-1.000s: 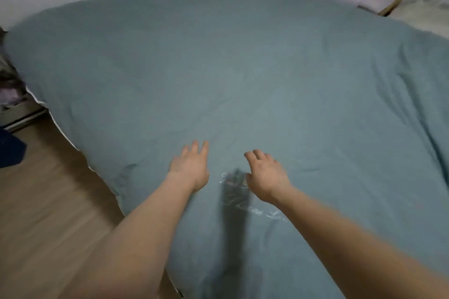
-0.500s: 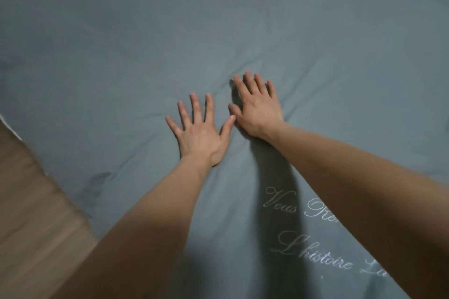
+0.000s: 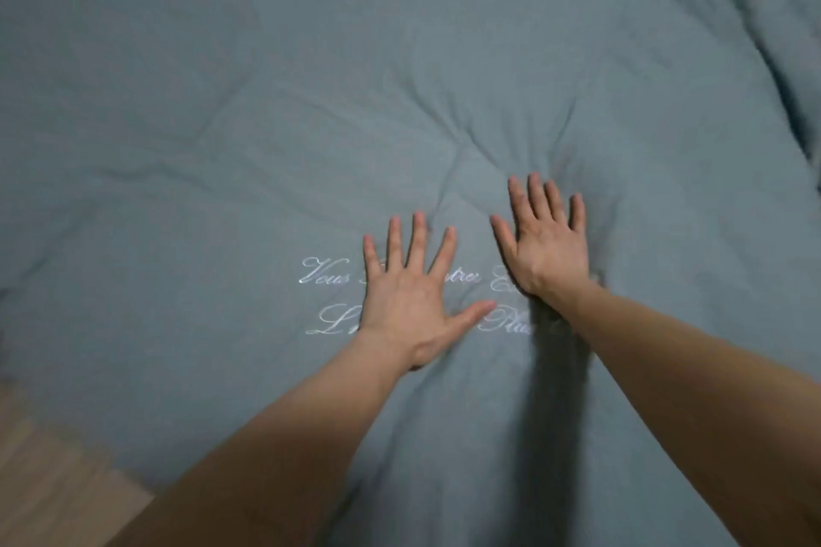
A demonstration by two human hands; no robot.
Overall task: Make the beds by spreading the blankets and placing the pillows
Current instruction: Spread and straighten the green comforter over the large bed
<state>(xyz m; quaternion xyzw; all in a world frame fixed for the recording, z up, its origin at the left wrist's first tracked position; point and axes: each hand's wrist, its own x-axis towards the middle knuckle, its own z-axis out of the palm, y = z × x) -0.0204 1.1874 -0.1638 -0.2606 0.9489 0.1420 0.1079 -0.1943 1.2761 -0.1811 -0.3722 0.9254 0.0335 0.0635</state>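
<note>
Dim, soft blur; arm shadow on blanket [image 3: 222, 102].

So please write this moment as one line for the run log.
step: smoothing blanket | left hand: flat, pressing on embroidered script | right hand: flat, pressing | creases ahead of right fingers | pillows: not in view

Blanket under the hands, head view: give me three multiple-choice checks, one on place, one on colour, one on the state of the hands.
1. Where does the bare wooden floor show?
A. lower left corner
B. top right corner
C. centre

2. What colour is the blanket?
A. red
B. grey-blue
C. yellow

3. How do the left hand and right hand lie?
A. both clenched on fabric
B. one lifted high off the bed
C. both flat, fingers spread, on the blanket

Key: 1 A, the wood grain fills that corner beside the blanket's edge. 2 B, the whole cover is muted grey-blue with pale script lettering. 3 C, straight spread fingers rest on the cloth, which creases ahead of the right hand.
</note>
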